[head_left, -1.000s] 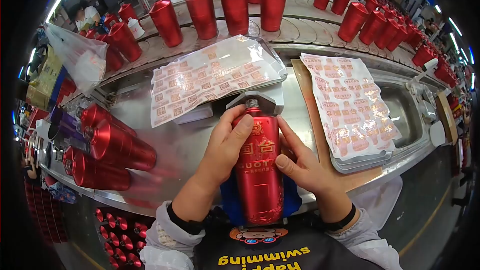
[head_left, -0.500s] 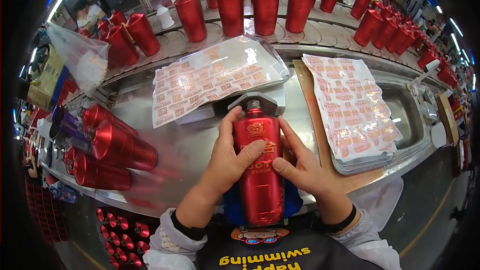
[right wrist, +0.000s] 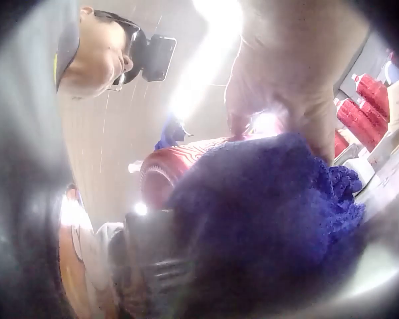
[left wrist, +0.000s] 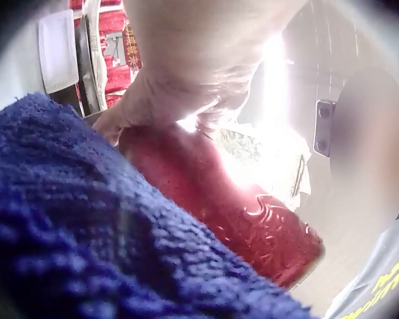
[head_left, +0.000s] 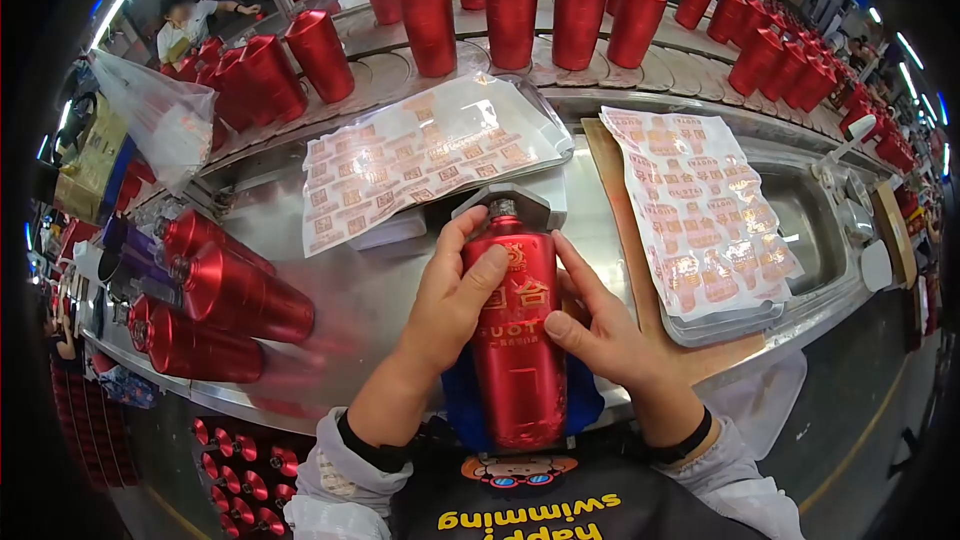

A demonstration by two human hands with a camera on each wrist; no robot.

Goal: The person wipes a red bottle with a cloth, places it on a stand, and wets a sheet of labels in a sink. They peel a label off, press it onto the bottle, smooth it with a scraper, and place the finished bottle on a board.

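A red bottle (head_left: 520,380) with gold lettering lies tilted in front of the body in the head view, its open-looking neck pointing away. My left hand (head_left: 445,305) grips its left side, thumb laid across the upper front near the lettering. On the other side my right hand (head_left: 605,330) holds it, thumb at the edge and fingers reaching along and behind. A blue towel (head_left: 460,395) is under the bottle; in the left wrist view this towel (left wrist: 86,193) covers much of the bottle (left wrist: 206,193). The right wrist view shows the towel (right wrist: 266,206) below the bottle's base (right wrist: 163,176).
Printed transfer sheets (head_left: 430,155) lie on a tray behind the bottle, and more sheets (head_left: 700,210) on a tray at right beside a sink (head_left: 815,225). Several red bottles (head_left: 245,290) lie at left. Beyond the metal table (head_left: 330,310), a conveyor (head_left: 385,80) carries standing red bottles.
The bottle turned slightly in my hands and then turned partly back. My left thumb slid down across the lettering, then back up. Bottles on the conveyor moved to the right.
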